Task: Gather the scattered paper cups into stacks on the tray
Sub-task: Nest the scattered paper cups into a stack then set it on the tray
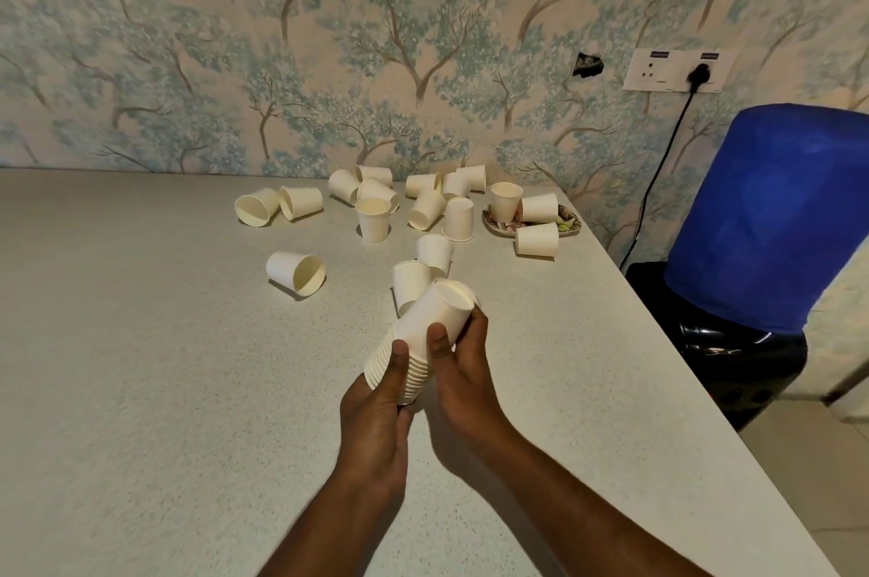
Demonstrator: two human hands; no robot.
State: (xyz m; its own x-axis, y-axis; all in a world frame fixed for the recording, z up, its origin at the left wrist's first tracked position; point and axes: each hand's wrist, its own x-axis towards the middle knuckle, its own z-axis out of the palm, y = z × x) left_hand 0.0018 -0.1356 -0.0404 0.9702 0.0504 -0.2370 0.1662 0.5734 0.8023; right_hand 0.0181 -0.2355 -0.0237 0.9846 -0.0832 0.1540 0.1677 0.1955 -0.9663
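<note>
Stack in hand: we hold a nested stack of cups (414,341) above the counter (141,365), tilted, closed bases pointing away toward the wall.
Left hand (376,416): fingers wrapped around the rim end of the stack, thumb laid along its side.
Right hand (463,369): thumb and fingers pinching the outermost cup near its base.
Tray (571,219): small patterned plate at the far right of the counter, near the wall; two cups sit on it, one upright, one on its side, and a third lies at its front edge.
Loose cups (374,219): a scatter near the wall, most lying on their sides, a few upright or upside down; one lone cup (296,273) lies to the left, two more just beyond our hands.
Risk, seating: the outer cup may go on skewed and jam or crumple under our pinch.
Risk, slippage: a tilted stack could slide apart if the left grip loosens.
Risk, tray: it looks small and sits close to the counter's right edge; a tall stack set there could topple off.
Risk, reach: an arm passing over the scatter could roll side-lying cups away.
</note>
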